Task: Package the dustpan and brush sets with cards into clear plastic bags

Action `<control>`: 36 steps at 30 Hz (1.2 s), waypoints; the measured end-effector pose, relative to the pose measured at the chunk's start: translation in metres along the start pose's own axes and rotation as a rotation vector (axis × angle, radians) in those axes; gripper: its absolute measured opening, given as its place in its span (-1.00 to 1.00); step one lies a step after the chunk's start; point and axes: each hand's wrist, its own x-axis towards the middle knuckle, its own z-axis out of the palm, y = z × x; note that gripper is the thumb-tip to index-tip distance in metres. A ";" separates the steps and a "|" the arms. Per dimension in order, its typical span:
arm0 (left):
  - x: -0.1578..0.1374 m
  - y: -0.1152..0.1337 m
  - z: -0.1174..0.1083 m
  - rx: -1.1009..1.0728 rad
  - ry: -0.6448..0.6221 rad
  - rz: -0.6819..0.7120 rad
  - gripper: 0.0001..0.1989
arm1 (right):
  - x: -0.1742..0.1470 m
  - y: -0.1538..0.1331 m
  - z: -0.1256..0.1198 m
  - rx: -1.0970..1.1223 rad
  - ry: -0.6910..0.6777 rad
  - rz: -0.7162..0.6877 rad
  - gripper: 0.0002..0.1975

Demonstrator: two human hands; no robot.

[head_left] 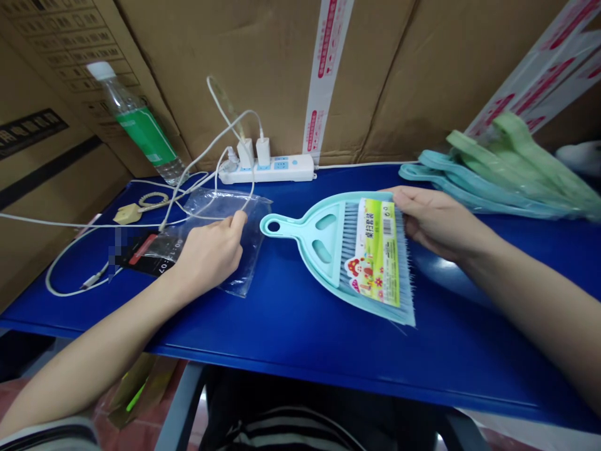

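Note:
My right hand (429, 219) grips the wide end of a light-blue dustpan (307, 235) with a matching brush (350, 232) nested in it. A yellow-green printed label (382, 250) lies across the bristles. The dustpan's handle, with a hole in it, points left toward my left hand. My left hand (211, 254) is closed on a clear plastic bag (251, 247), which spreads flat around it on the desk; its fingertips are partly hidden. Under the bag's left side, a phone with a dark screen (157, 254) shows digits.
Behind the blue desk (282, 332) stands cardboard (263, 62). A white power strip (293, 168) with chargers and tangled white cables (192, 166) sits at the back. A bottle (145, 134) leans at back left. Bagged blue and green dustpan sets (507, 172) lie at back right.

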 end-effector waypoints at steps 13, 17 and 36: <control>-0.004 -0.001 0.001 -0.659 0.169 0.181 -0.81 | -0.002 0.004 0.002 0.063 -0.047 0.058 -0.80; -0.004 0.002 -0.001 -0.892 0.140 0.187 -0.85 | -0.002 0.003 0.001 0.077 -0.059 0.076 -0.80; 0.001 -0.011 -0.008 -0.923 0.150 0.147 -0.90 | -0.003 0.011 0.004 0.130 -0.132 0.024 -0.69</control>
